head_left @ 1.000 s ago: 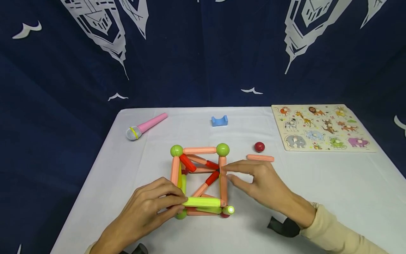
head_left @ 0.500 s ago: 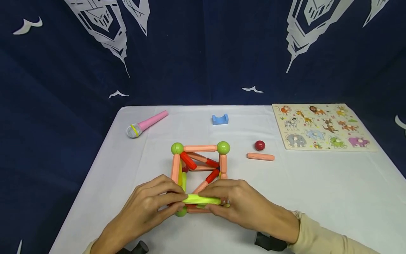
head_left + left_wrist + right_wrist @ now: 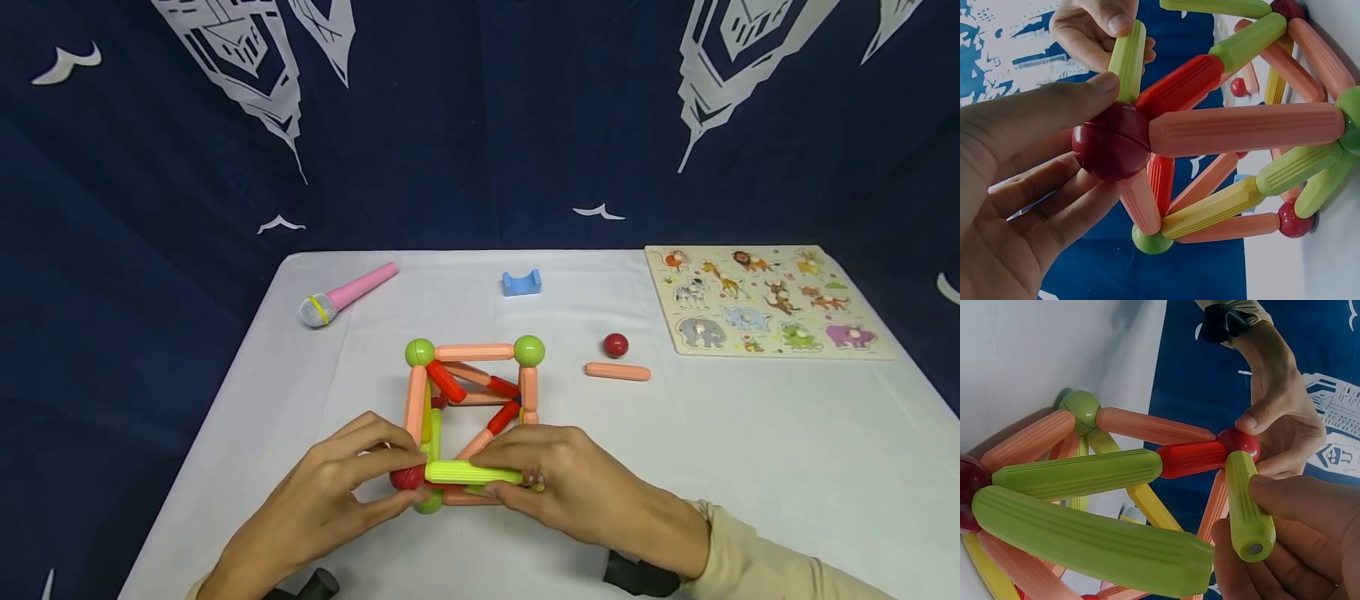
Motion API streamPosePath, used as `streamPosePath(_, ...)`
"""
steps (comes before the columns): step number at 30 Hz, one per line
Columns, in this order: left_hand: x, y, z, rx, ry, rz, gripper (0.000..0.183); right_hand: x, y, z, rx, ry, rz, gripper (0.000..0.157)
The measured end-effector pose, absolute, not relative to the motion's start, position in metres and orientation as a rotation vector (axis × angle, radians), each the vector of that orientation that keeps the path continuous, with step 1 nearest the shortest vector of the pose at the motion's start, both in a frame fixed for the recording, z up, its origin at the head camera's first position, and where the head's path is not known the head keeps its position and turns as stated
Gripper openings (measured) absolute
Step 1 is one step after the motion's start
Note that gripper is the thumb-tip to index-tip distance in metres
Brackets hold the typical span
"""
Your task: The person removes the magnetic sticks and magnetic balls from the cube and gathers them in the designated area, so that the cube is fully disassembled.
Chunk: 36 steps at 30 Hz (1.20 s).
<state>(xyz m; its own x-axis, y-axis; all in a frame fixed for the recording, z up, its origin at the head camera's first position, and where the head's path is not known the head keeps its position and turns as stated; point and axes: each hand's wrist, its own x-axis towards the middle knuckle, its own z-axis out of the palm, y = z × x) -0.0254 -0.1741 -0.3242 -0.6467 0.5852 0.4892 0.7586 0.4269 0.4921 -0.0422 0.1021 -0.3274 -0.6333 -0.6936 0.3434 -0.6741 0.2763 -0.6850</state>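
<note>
On the white table stands a frame of ribbed sticks and balls, with salmon sticks [image 3: 474, 353] and green balls [image 3: 529, 351] along its far side. At its near left upper corner, my left hand [image 3: 322, 492] holds a dark red ball [image 3: 1113, 140] between thumb and fingers. My right hand [image 3: 577, 483] pinches a lime green stick [image 3: 1249, 506] whose one end meets that ball; its other end shows a bare magnet in the right wrist view. Below, a longer curved green stick [image 3: 1091, 540] slants up from another dark red ball [image 3: 967, 494]. My right hand hides the frame's near right corner.
Right of the frame lie a loose red ball [image 3: 616, 345] and a salmon stick [image 3: 618, 372]. Farther back are a blue curved block [image 3: 522, 283], a pink toy microphone [image 3: 348, 294] and an animal puzzle board [image 3: 772, 304]. A dark blue curtain [image 3: 480, 125] hangs behind the table.
My right hand came from the frame's right side to the lime green stick and pinches it. My left hand slid slightly left off the stick's end onto the red ball, which now shows.
</note>
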Motion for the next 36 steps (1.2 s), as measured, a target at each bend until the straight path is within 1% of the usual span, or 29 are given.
streamPosePath(11,-0.025,-0.173,-0.323,-1.165,-2.454,-1.001,0.026,-0.043,0.103,-0.327,-1.293,2.468,-1.312,0.029)
streamPosePath(17,-0.025,-0.171,-0.322,-1.155,-2.469,-0.974,0.024,-0.043,0.105,-0.329,-1.334,2.493,-1.289,0.03)
streamPosePath(22,-0.025,-0.172,-0.322,-1.151,-2.461,-0.97,0.026,-0.042,0.11,-0.327,-1.328,2.514,-1.273,0.027)
streamPosePath(26,-0.024,-0.173,-0.322,-1.14,-2.446,-0.962,0.029,-0.041,0.12,-0.322,-1.326,2.587,-1.306,0.029)
streamPosePath(30,-0.022,-0.174,-0.321,-1.118,-2.486,-0.957,0.025,-0.047,0.136,-0.319,-1.317,2.692,-1.332,0.035)
streamPosePath(36,-0.022,-0.174,-0.323,-1.134,-2.458,-0.963,0.026,-0.061,0.167,-0.331,-1.148,2.841,-1.305,0.038)
